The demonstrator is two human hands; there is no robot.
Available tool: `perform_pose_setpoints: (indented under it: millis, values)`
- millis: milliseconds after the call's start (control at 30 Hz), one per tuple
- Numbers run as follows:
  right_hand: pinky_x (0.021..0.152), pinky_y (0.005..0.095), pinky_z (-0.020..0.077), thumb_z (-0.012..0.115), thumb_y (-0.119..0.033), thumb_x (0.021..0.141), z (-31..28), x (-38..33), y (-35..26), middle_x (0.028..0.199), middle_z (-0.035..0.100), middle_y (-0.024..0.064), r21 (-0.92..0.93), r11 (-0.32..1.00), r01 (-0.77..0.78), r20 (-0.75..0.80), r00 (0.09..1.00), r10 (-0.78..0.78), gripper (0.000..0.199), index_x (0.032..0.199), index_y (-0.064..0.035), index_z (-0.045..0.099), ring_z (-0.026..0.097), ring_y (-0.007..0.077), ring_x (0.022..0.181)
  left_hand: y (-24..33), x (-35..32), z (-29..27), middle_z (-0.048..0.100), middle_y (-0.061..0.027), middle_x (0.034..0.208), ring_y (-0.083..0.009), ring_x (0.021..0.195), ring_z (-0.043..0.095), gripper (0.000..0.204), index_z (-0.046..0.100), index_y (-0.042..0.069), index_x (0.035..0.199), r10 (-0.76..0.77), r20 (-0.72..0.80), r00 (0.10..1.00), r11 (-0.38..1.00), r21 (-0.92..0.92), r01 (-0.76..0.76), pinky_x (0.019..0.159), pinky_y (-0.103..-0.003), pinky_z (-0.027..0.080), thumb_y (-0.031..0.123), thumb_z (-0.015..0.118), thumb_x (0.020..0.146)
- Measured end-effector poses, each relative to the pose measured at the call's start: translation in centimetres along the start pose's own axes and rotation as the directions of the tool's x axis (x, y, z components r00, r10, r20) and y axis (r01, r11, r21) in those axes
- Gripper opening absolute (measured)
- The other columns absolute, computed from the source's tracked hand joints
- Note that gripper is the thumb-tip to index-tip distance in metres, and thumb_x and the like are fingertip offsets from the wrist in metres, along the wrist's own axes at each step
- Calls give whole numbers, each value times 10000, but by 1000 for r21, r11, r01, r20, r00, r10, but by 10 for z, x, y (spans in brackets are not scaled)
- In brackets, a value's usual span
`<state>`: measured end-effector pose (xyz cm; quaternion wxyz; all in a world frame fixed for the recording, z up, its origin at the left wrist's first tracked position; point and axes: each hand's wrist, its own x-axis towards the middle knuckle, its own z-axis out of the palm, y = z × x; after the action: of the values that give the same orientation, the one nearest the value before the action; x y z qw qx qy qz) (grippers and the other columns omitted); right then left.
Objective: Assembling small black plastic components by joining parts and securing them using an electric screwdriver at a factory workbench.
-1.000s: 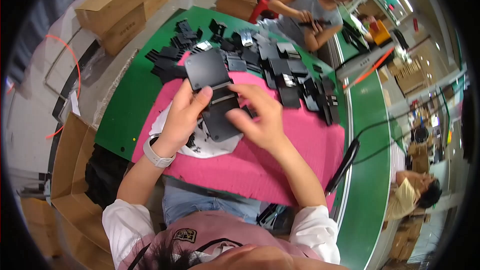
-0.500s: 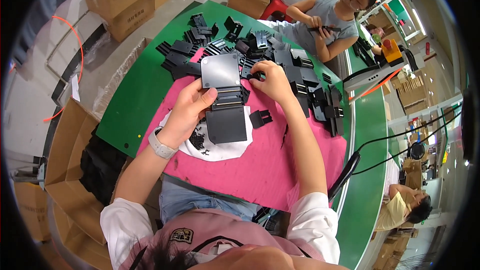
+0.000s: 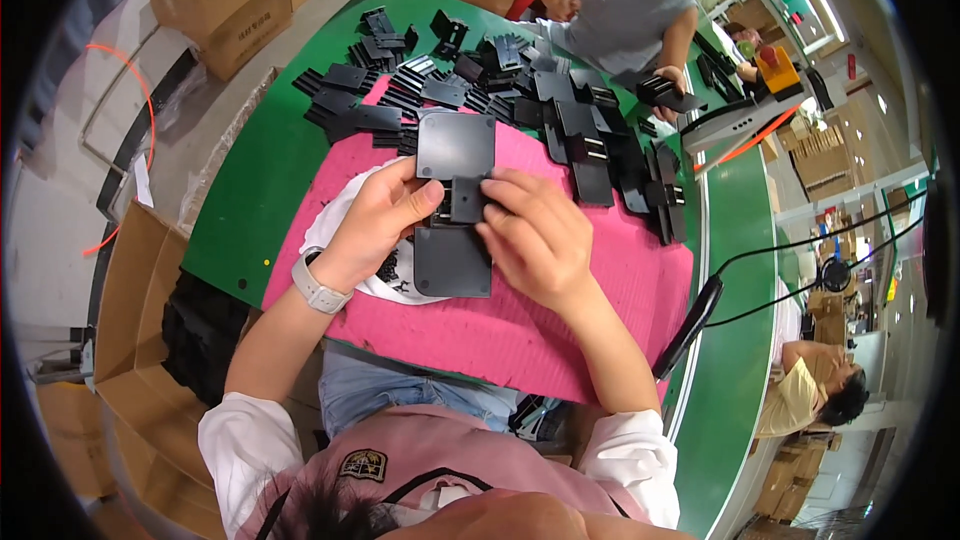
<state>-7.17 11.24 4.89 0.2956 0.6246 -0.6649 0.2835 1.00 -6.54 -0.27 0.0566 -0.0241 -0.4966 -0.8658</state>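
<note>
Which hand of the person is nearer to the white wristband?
Left. The white wristband sits on the left wrist, just below the left hand. The right hand is farther, across the black panel.

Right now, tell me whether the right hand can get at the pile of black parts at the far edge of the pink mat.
Probably yes. The right hand pinches a small black clip on the black plates, and only bare pink mat separates it from the pile of black parts. It would have to let go first.
</note>
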Motion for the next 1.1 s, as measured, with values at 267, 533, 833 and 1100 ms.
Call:
perform_pose_setpoints:
  millis: [267, 533, 833, 1100]
  values:
    - [696, 362, 525, 788, -83, 617, 0, -20, 8, 1025, 617, 132, 353, 915, -197, 106, 980, 170, 277, 803, -6, 597, 614, 300, 880, -4, -3, 4, 598, -40, 1050, -81, 915, 564, 410, 513, -12, 1195, -80, 77, 994, 996, 39, 77, 796, -234, 461, 273, 603, 913]
    - [717, 382, 508, 780, -70, 609, -9, -27, -11, 1058, 613, 136, 256, 939, -228, 112, 972, 206, 269, 819, -13, 622, 591, 319, 882, -4, -7, 11, 593, -56, 1089, -96, 952, 567, 421, 501, -28, 1222, -48, 183, 982, 989, 143, 22, 824, -246, 467, 269, 570, 932]
    - [718, 367, 519, 763, 13, 596, -78, -102, -45, 1025, 656, 140, -11, 793, -609, 81, 790, 608, 231, 791, 7, 639, 600, 313, 918, 22, -12, -18, 587, -92, 834, -249, 762, 561, 142, 645, 13, 870, 334, 220, 917, 88, 961, -262, 668, -316, 456, 80, 659, 745]
    - [768, 372, 503, 715, 18, 656, -76, -120, -42, 1071, 616, 134, -88, 745, -661, 109, 738, 667, 195, 834, 1, 638, 566, 322, 990, 11, -10, -13, 572, -83, 832, -275, 824, 561, 163, 632, 26, 852, 170, 305, 937, -107, 951, -290, 690, -373, 464, 81, 692, 711]
